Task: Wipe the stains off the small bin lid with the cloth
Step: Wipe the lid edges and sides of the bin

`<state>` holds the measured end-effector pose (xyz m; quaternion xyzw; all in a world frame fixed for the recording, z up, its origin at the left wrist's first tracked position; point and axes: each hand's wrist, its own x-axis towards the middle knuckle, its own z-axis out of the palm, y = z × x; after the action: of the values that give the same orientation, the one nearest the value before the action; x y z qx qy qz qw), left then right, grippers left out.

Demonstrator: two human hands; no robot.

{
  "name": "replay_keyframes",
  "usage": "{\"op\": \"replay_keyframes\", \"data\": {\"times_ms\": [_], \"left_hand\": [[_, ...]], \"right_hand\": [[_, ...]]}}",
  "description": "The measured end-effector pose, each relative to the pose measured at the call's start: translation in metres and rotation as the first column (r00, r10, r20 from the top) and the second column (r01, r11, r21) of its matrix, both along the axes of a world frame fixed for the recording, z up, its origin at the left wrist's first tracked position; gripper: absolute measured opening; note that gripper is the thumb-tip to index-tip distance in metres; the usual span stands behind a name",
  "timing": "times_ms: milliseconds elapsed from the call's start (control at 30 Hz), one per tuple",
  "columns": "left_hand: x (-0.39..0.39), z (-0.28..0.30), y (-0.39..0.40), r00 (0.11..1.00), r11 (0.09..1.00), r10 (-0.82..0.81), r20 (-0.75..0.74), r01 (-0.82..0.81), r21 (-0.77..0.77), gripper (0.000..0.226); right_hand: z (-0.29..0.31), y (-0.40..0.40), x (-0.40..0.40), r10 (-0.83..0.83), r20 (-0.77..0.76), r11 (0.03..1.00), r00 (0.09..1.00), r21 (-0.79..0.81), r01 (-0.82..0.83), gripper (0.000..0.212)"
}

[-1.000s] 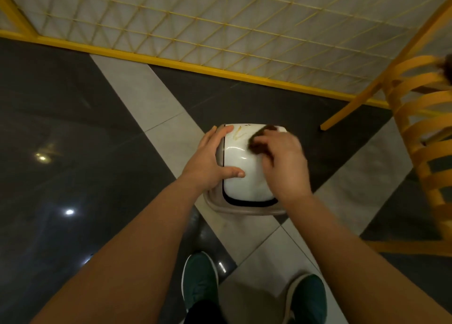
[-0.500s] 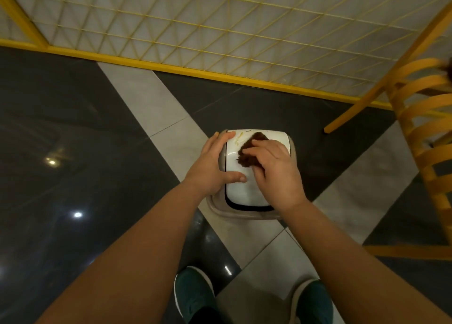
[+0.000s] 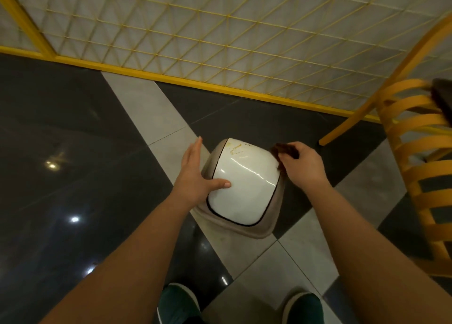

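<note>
A small beige bin (image 3: 263, 228) stands on the floor with a glossy white lid (image 3: 244, 184). Yellowish stains (image 3: 236, 148) mark the lid's far left corner. My left hand (image 3: 195, 174) rests against the bin's left side with straight fingers, its thumb lying on the lid. My right hand (image 3: 302, 165) is off the lid, just past its right edge, and pinches a dark brown cloth (image 3: 285, 151) that bunches out beyond the fingers.
A yellow wooden chair (image 3: 420, 157) stands close on the right. A yellow mesh partition (image 3: 220, 37) with a yellow base rail runs across the back. The floor is dark glossy tile with pale grey strips. My two green shoes (image 3: 177, 304) show at the bottom.
My right hand has carried the cloth off the lid's far part to the right, uncovering the stains. My left hand's fingers have straightened along the bin's side.
</note>
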<state>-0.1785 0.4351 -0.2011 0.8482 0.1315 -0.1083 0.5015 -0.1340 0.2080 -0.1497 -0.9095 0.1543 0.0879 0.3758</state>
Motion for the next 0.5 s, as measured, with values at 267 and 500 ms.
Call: {"op": "replay_keyframes", "data": {"times_ms": [267,500], "left_hand": [[-0.022,0.021,-0.021,0.967,0.965,0.255,-0.015,-0.253,0.065,0.072],[-0.069,0.029,-0.068,0.997,0.992,0.068,-0.04,-0.064,0.105,0.073]], "right_hand": [[-0.011,-0.005,-0.087,-0.213,0.018,0.955,0.977,0.216,0.204,0.026],[-0.022,0.009,-0.147,-0.213,0.014,0.924,0.977,0.328,0.197,0.026]]}}
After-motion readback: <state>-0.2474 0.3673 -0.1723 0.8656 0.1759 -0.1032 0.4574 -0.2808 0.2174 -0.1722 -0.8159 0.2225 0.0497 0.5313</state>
